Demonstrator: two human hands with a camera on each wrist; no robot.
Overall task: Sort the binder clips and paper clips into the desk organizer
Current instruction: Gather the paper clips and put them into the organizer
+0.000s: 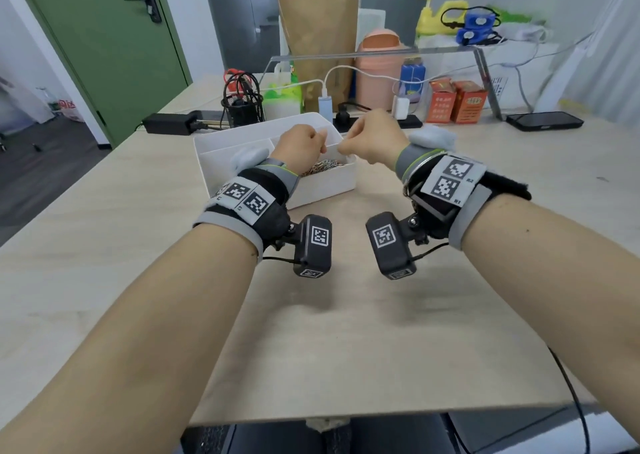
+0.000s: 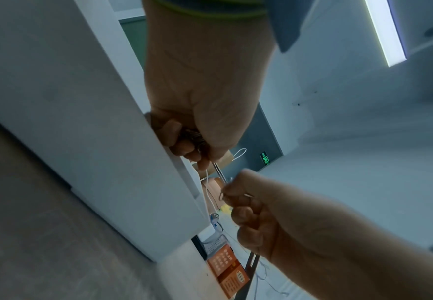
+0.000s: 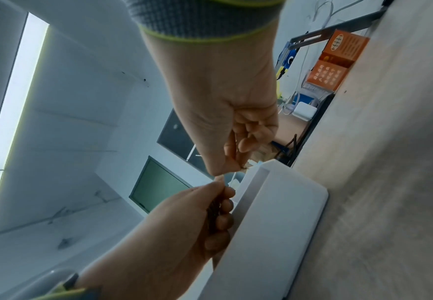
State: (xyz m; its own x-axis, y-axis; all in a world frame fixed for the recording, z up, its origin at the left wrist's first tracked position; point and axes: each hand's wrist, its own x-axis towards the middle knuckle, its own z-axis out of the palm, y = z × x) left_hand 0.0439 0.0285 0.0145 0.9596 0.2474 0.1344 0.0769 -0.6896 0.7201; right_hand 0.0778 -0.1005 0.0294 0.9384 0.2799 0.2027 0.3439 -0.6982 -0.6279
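A white desk organizer (image 1: 329, 187) stands on the wooden table. Its front right compartment holds a heap of paper clips (image 1: 325, 169). Both hands hover close together over that compartment. My left hand (image 1: 320, 147) has its fingers curled round a dark bunch of paper clips (image 2: 193, 135), seen too as the bunch of clips (image 3: 213, 211) in the right wrist view. My right hand (image 1: 344, 147) pinches a small paper clip (image 2: 222, 195) between thumb and fingertips, just above the organizer's rim (image 3: 261, 170). No binder clips show.
Behind the organizer stand a black mesh pen holder (image 1: 242, 107), a brown paper bag (image 1: 318, 38), a pink bin (image 1: 377, 69), a white power bank (image 1: 325, 105) and orange boxes (image 1: 453, 102). A phone (image 1: 543, 121) lies at the back right.
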